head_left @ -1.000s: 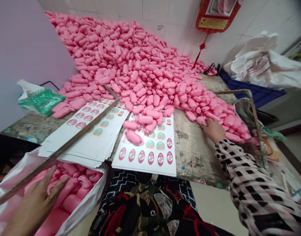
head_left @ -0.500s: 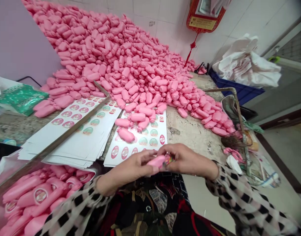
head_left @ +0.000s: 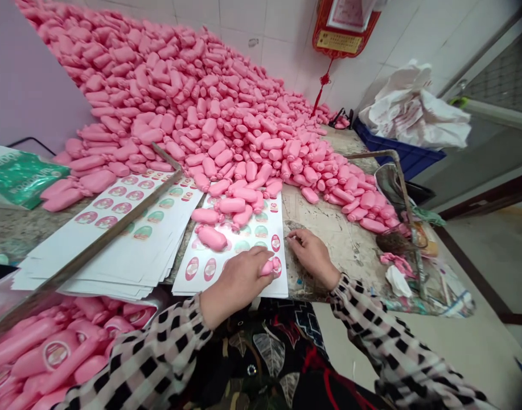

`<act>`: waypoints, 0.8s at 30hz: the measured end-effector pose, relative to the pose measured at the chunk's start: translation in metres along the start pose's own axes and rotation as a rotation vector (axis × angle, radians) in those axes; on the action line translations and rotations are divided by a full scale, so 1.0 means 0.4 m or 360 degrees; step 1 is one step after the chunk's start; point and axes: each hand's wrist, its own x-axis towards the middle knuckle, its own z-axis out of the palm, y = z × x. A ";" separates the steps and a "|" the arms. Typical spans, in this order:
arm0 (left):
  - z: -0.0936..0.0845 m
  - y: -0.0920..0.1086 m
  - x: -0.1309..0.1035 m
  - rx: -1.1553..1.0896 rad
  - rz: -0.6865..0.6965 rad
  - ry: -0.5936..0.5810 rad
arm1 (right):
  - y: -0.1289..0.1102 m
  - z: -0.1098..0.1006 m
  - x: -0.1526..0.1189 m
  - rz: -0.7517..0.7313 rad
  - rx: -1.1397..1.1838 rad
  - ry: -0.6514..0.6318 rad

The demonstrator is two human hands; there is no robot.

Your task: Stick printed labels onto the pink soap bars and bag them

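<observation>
My left hand (head_left: 243, 276) is closed round a small pink bottle (head_left: 267, 267), over the lower right part of a sticker sheet (head_left: 233, 285). Most of that bottle is hidden by the fingers. To the right of the sheet, my right hand (head_left: 309, 253) hovers near the sheet's edge with thumb and forefinger close together; whether anything small is between them is hard to tell. Several loose pink bottles (head_left: 212, 238) lie on the sheet's upper part. Round pink and green stickers show on the sheet.
A large heap of pink bottles (head_left: 192, 108) covers the table's back. A metal bar (head_left: 111, 236) crosses stacked sticker sheets (head_left: 90, 262) at left. Labelled bottles (head_left: 58, 353) fill a bag at lower left. A bent metal frame (head_left: 403, 188) and blue crate (head_left: 397, 149) are at right.
My hands have parted. The left moved forward onto the sheet with the pink bottle; the right let go of it and moved to the sheet's right edge. The view has shifted slightly.
</observation>
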 end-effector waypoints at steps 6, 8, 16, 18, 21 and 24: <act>0.034 -0.015 0.041 0.0430 -0.0009 -0.0175 | -0.030 0.003 0.003 -0.0042 -0.0228 -0.0025; 0.033 -0.019 0.046 0.0466 0.0014 -0.0242 | -0.033 -0.002 0.004 -0.0064 -0.0298 -0.0056; 0.024 -0.022 0.052 0.0436 0.0045 -0.0361 | -0.029 -0.017 0.013 -0.0155 -0.0355 -0.0169; 0.025 -0.022 0.053 0.0432 0.0035 -0.0369 | -0.026 -0.020 0.016 -0.0153 -0.0339 -0.0205; 0.025 -0.023 0.056 0.0420 0.0027 -0.0382 | -0.020 -0.022 0.019 -0.0164 -0.0284 -0.0231; 0.019 -0.023 0.063 0.0406 0.0025 -0.0412 | -0.008 -0.013 0.019 -0.0154 -0.0152 -0.0228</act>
